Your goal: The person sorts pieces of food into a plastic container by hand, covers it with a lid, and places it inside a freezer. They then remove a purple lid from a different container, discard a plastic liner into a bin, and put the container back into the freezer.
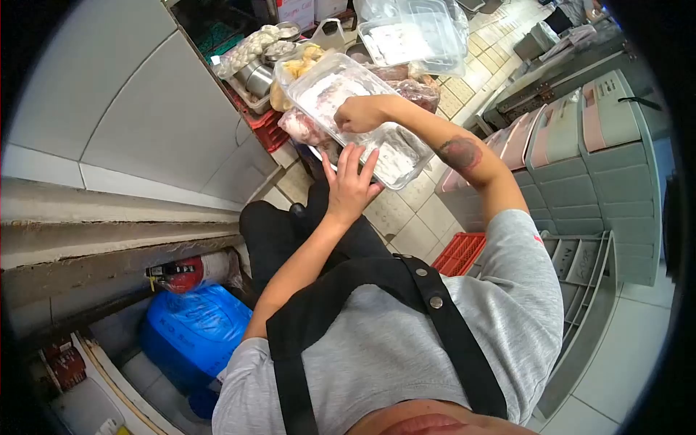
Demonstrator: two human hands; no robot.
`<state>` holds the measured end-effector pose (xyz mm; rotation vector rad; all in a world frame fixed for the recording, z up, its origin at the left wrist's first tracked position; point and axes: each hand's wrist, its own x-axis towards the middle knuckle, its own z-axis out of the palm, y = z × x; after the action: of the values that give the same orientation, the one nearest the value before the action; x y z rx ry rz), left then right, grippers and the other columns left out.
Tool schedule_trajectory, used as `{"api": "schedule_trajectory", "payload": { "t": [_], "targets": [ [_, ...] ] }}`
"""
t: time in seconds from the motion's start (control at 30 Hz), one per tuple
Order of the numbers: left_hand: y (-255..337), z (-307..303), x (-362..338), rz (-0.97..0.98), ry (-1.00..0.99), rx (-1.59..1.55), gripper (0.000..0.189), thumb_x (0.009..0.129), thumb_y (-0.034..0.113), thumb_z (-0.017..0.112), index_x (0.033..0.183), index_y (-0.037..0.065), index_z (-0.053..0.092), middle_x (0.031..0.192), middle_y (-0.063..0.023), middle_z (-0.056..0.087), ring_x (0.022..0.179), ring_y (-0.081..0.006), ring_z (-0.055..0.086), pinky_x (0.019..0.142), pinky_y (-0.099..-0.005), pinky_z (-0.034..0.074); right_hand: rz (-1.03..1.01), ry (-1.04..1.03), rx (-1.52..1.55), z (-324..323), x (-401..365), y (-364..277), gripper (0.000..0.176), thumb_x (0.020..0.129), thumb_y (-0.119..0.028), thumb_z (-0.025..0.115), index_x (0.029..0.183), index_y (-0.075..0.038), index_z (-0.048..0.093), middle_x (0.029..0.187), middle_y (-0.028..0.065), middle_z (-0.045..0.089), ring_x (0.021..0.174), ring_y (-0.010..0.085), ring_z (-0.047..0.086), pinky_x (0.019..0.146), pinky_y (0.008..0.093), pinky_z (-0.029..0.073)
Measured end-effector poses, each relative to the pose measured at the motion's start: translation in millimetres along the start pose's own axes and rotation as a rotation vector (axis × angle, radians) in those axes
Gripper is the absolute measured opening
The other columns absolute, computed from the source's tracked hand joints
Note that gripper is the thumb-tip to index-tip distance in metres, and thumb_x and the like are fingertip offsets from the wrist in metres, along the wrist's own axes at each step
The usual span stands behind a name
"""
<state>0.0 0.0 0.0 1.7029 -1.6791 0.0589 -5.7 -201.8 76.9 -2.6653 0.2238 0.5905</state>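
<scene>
A clear plastic container [417, 139] with white powder in it lies before me, tilted in view. My right hand [362, 114] is over it with fingers curled closed; whatever they hold, if anything, is hidden. Spread fingers of my left hand [350, 185] rest against the container's near edge, with nothing seen in the hand. Pinkish raw meat [301, 127] shows beside the container's left side. Behind it are bagged meat [417, 93] and pale yellow pieces that look like poultry [308, 59].
Metal pots [255, 77] and a bag of pale round items [250, 49] stand at the back left. Another clear container [417, 40] is farther back. Grey drawers [565, 138] line the right, near a red crate [460, 254]. A blue bag [192, 326] sits lower left.
</scene>
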Motion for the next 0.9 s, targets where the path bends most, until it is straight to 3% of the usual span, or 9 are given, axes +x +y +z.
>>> {"api": "schedule_trajectory", "payload": {
  "t": [0.17,0.27,0.4,0.5,0.53,0.63,0.67,0.77,0.9],
  "targets": [
    [-9.5,-6.9,6.0,0.004,0.036,-0.069,0.081,0.058,0.025,0.083,0.13,0.009,0.048,0.129,-0.0122,0.043,0.122,-0.0319,0.041,0.104,-0.0612,0.023,-0.081,0.054,0.034,-12.4,-10.0,-3.9,0.022,0.079,-0.008,0.052,0.092,0.0,0.067,0.089,0.0162,0.069,0.085,0.0296,0.065,0.076,0.0375,0.049],
    [-17.3,-27.4,18.3,0.065,0.057,-0.294,0.071,0.069,0.029,0.077,0.129,0.004,0.047,0.128,-0.0166,0.045,0.12,-0.0356,0.042,0.103,-0.0604,0.024,-0.064,0.032,0.109,-17.5,-15.6,-6.7,0.021,0.079,-0.008,0.051,0.091,0.001,0.067,0.089,0.0162,0.069,0.084,0.0288,0.065,0.077,0.0369,0.049],
    [-49.0,-35.0,42.4,-0.069,0.144,-0.235,0.059,0.081,0.029,0.063,0.13,0.002,0.044,0.119,-0.0222,0.053,0.122,-0.0367,0.042,0.102,-0.0588,0.025,-0.073,0.008,0.101,-19.1,-16.8,-7.4,0.022,0.08,-0.006,0.05,0.093,0.0,0.067,0.09,0.0149,0.069,0.085,0.0273,0.066,0.077,0.0356,0.05],
    [-54.0,-45.8,66.4,-0.163,-0.2,0.043,0.059,0.08,0.03,0.065,0.128,0.002,0.044,0.122,-0.021,0.052,0.125,-0.0365,0.04,0.1,-0.0547,0.028,-0.109,0.017,0.133,-17.5,-20.5,-5.7,0.022,0.079,-0.004,0.05,0.094,0.0,0.066,0.09,0.0139,0.069,0.085,0.0264,0.065,0.077,0.0352,0.05],
    [-53.3,-46.0,73.7,-0.172,-0.239,0.019,0.058,0.078,0.028,0.068,0.125,0.002,0.046,0.118,-0.019,0.057,0.119,-0.0364,0.048,0.096,-0.0478,0.035,-0.102,0.017,0.124,-19.3,-23.1,-7.7,0.022,0.079,-0.003,0.05,0.095,0.0,0.066,0.09,0.0136,0.069,0.085,0.0258,0.065,0.077,0.0351,0.05],
    [-58.3,-39.3,87.2,-0.297,-0.413,-0.235,0.061,0.073,0.026,0.072,0.123,0.002,0.047,0.106,-0.0174,0.063,0.105,-0.0351,0.058,0.091,-0.0432,0.042,-0.113,0.035,0.163,-20.1,-26.6,-1.9,0.022,0.078,-0.005,0.054,0.094,-0.003,0.068,0.092,0.0117,0.069,0.085,0.0233,0.065,0.078,0.0337,0.049],
    [-66.9,-25.7,85.7,-0.285,-0.344,-0.243,0.062,0.069,0.021,0.076,0.121,0.002,0.047,0.096,-0.0158,0.066,0.093,-0.0345,0.063,0.086,-0.0399,0.046,-0.123,0.041,0.187,-17.9,-26.7,2.2,0.021,0.077,-0.006,0.055,0.093,-0.005,0.069,0.093,0.011,0.07,0.085,0.0224,0.065,0.078,0.0331,0.049],
    [-58.3,-30.4,90.6,-0.37,-0.317,-0.275,0.061,0.068,0.018,0.076,0.12,0.003,0.048,0.095,-0.0161,0.066,0.094,-0.0336,0.063,0.084,-0.04,0.047,-0.23,0.127,0.333,-13.3,-28.2,15.1,0.019,0.076,-0.003,0.064,0.095,-0.001,0.063,0.091,0.0105,0.067,0.086,0.0207,0.064,0.078,0.0345,0.05],
    [-60.0,-29.0,90.5,-0.389,-0.331,-0.341,0.067,0.067,0.016,0.077,0.125,0.004,0.045,0.093,-0.0159,0.066,0.091,-0.0308,0.064,0.081,-0.0383,0.048,-0.197,0.144,0.419,-3.1,-27.8,26.2,0.036,0.071,-0.01,0.074,0.103,-0.004,0.06,0.097,0.009,0.065,0.091,0.0206,0.063,0.081,0.0347,0.049]
  ]
}}
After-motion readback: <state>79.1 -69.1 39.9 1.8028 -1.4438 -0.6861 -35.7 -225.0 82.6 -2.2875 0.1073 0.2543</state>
